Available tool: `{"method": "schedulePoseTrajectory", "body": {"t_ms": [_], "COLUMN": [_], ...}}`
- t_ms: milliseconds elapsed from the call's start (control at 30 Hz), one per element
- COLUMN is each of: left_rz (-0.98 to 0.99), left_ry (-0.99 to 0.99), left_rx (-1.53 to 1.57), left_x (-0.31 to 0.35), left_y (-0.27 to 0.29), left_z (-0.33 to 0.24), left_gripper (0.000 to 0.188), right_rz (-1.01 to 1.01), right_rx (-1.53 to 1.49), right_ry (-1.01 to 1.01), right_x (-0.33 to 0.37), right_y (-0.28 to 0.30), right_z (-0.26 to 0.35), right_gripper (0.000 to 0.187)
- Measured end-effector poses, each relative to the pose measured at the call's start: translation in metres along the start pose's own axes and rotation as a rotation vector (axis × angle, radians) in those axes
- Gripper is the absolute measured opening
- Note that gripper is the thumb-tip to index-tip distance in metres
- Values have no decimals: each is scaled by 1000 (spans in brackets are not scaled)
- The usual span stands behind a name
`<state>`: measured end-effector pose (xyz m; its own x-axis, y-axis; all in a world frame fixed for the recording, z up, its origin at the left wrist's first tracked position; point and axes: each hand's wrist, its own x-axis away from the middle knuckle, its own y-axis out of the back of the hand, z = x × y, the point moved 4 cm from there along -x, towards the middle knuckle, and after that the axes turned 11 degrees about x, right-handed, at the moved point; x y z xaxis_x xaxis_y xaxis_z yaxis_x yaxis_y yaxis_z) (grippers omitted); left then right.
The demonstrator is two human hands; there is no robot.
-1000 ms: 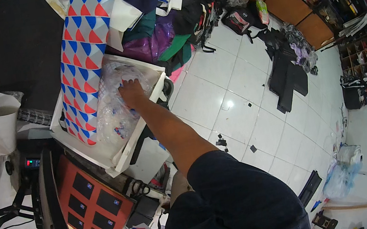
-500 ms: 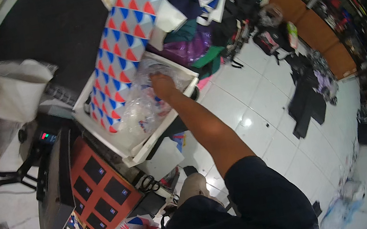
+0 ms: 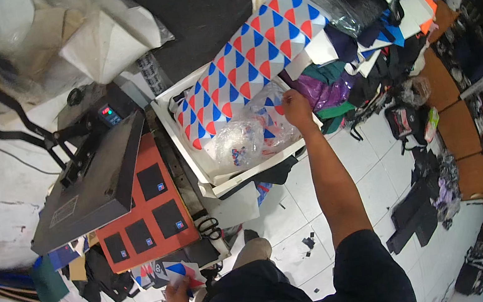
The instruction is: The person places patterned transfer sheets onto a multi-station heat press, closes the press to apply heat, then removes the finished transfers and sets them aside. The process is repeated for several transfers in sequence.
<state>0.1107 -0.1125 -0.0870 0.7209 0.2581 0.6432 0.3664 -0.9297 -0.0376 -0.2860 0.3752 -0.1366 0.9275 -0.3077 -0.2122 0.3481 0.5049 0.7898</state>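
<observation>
My right hand (image 3: 297, 109) is over the right part of a white tray (image 3: 217, 189), its fingers curled closed beside a clear plastic bag (image 3: 239, 145). What is in those fingers, if anything, I cannot make out. Small pieces in red and blue show through the crumpled plastic. A long sheet (image 3: 241, 66) patterned in red, blue and grey lies across the tray and over its far edge. Low in the view, my left hand (image 3: 177, 292) grips a printed piece (image 3: 186, 274) in similar colours, beside the heat press.
A heat press (image 3: 92, 187) with a raised, tilted plate stands left. Several black patches (image 3: 169, 218) lie on its orange-red base pad (image 3: 144, 255), near black scissors (image 3: 209, 228). Fabric and bags (image 3: 332, 83) pile up behind the tray. Scraps (image 3: 309, 241) lie on the tiled floor.
The view has turned, so the tray and press appear further right. My right hand has drawn back from inside the plastic bag toward the tray's right side. The left hand's printed piece shows more fully.
</observation>
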Motion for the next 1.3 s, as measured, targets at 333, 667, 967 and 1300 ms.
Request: {"method": "schedulePoseTrajectory", "body": {"t_ms": [333, 667, 967, 1300], "left_rz": [20, 112, 501, 179], "left_ry": [-7, 107, 90, -70], "left_rx": [114, 509, 905, 429], "left_x": [-3, -21, -16, -14], "left_y": [-18, -60, -85, -17], "left_z": [-4, -12, -43, -18], "left_gripper": [29, 32, 68, 21], "right_rz": [9, 429, 738, 583], "right_rx": [-815, -1277, -815, -343], "right_ry": [-355, -429, -18, 467], "right_x": [25, 152, 282, 311], "right_y": [49, 89, 32, 34], "right_z": [-23, 113, 217, 296], "right_gripper": [15, 21, 18, 61]}}
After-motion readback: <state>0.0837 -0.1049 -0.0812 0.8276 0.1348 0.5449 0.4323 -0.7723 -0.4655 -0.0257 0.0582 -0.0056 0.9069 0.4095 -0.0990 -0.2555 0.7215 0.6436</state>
